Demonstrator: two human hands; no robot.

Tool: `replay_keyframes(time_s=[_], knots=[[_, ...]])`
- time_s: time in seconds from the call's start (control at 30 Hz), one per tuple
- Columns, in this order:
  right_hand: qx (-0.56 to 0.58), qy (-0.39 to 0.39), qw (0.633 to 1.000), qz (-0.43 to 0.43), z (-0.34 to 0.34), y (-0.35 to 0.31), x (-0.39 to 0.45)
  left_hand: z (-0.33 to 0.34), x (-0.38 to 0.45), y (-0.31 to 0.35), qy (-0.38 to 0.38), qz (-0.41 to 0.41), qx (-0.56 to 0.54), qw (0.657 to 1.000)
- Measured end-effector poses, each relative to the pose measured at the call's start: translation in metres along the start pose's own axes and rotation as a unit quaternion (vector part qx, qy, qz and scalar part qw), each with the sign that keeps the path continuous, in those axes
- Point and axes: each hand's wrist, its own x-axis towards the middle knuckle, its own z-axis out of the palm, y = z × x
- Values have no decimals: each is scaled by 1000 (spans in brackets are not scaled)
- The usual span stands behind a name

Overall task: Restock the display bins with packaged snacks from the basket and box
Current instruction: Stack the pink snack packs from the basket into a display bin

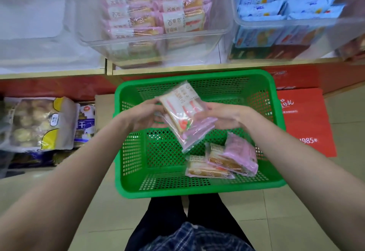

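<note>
Nearest the viewer: dark trousers (177, 223) and a plaid shirt hem (197, 239), standing on a pale tiled floor (296, 221). Next: one green perforated basket (138, 152) on the floor, holding three pink-wrapped sandwich packs (223, 162) loose in its near right corner, two face up and one tilted against the side wall. Above the basket's middle: a small stack of the same sandwich packets (183, 116), held tilted between both hands; left hand (144, 114) grips the stack's left edge with curled fingers, right hand (223, 112) grips the right edge, fingers wrapped beneath. To the left, on the floor: large clear bag of round pastries (37, 124) with a blue-labelled bag (86, 124) just beside it. To the right: a flat red carton (306, 122) with white lettering. Farthest, on the shelf: an empty-looking clear bin (39, 39) at left, a middle clear bin (158, 41) with pink sandwich packs in rows, a right clear bin (276, 23) with blue packets.
</note>
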Motion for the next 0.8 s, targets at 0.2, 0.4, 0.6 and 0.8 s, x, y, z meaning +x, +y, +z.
replay_keyframes(time_s=[0.2, 0.4, 0.6, 0.8], knots=[[-83, 49, 992, -82, 34, -64, -30, -12, -43, 66, -116, 62, 81, 988], [-130, 80, 963, -222, 53, -142, -95, -34, -88, 134, -196, 217, -4, 956], [-527, 331, 734, -273, 43, -242, -90, -27, -52, 169, 187, 307, 305, 882], [-811, 208, 546, 5, 38, -268, -25, -29, -24, 178, 219, 174, 589, 758]])
